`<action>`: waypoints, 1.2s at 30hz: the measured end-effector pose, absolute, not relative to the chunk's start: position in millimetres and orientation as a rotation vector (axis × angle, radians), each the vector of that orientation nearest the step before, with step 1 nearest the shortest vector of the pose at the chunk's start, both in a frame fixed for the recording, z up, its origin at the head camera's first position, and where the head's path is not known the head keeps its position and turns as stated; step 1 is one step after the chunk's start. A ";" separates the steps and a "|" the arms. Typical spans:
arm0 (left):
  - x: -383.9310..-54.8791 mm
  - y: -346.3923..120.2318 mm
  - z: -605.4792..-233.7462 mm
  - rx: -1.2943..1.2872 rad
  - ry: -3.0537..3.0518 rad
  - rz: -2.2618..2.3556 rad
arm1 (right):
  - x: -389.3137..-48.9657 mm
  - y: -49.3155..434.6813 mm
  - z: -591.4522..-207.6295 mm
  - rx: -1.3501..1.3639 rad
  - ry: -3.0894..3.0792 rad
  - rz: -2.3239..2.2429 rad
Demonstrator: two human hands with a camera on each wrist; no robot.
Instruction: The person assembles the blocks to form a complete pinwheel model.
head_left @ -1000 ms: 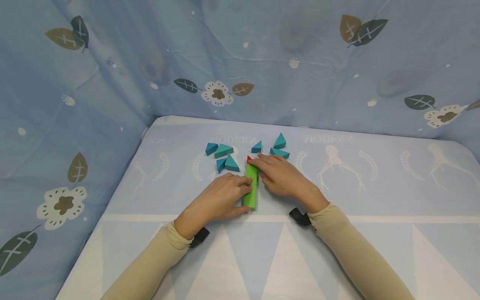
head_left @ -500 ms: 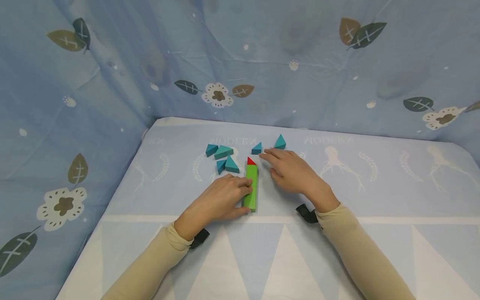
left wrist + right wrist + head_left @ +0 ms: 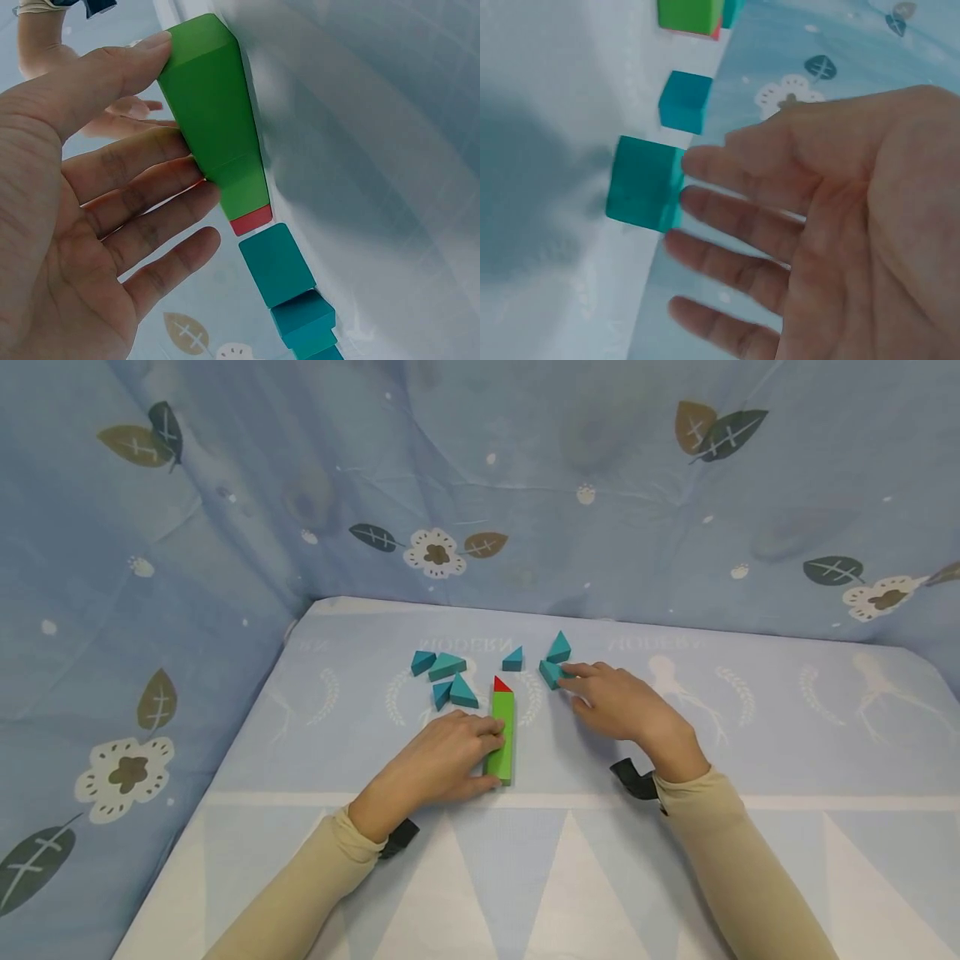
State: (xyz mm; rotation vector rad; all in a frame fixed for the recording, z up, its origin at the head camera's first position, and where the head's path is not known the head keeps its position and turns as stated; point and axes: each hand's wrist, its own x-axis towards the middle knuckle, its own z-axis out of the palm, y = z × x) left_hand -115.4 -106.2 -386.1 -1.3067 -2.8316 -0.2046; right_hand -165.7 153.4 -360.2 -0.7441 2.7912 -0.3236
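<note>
A long green bar (image 3: 502,727), with a seam across it in the left wrist view, lies lengthwise on the table. At its far end sits a small red triangular block (image 3: 502,684). My left hand (image 3: 450,752) rests along the bar's left side, thumb tip at the near end (image 3: 199,45) and fingertips (image 3: 199,176) against its side, the fingers nearly straight. To the right, my right hand (image 3: 618,702) touches a teal triangular block (image 3: 551,673) with its extended fingertips; part of the block is hidden by them. Another teal triangular block (image 3: 558,647) stands just behind it.
Several teal and blue triangular blocks (image 3: 447,666) lie in a group beyond the left hand. A single blue triangular block (image 3: 513,660) sits beyond the red one. A patterned blue cloth (image 3: 480,468) hangs behind the table and along its left side.
My right hand has left the red block and moved right to the teal block, which has turned and now points more toward me. The left hand stays on the green bar.
</note>
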 end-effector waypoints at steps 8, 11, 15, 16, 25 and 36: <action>-115.5 -106.5 -386.0 -1.302 -2.836 -0.204 | -168.7 145.9 -369.5 -0.774 2.760 -0.368; -115.4 -106.6 -385.4 -1.304 -2.833 -0.203 | -169.9 145.4 -371.3 -0.789 2.772 -0.404; -115.1 -106.5 -384.7 -1.307 -2.828 -0.203 | -171.4 146.9 -372.4 -0.755 2.795 -0.385; -115.1 -106.5 -384.6 -1.307 -2.827 -0.203 | -171.9 147.1 -372.8 -0.748 2.797 -0.376; -115.5 -106.5 -384.9 -1.306 -2.826 -0.203 | -173.1 146.0 -377.1 -0.771 2.800 -0.366; -115.4 -104.9 -385.0 -1.293 -2.832 -0.187 | -168.7 135.4 -379.7 -0.851 2.787 -0.344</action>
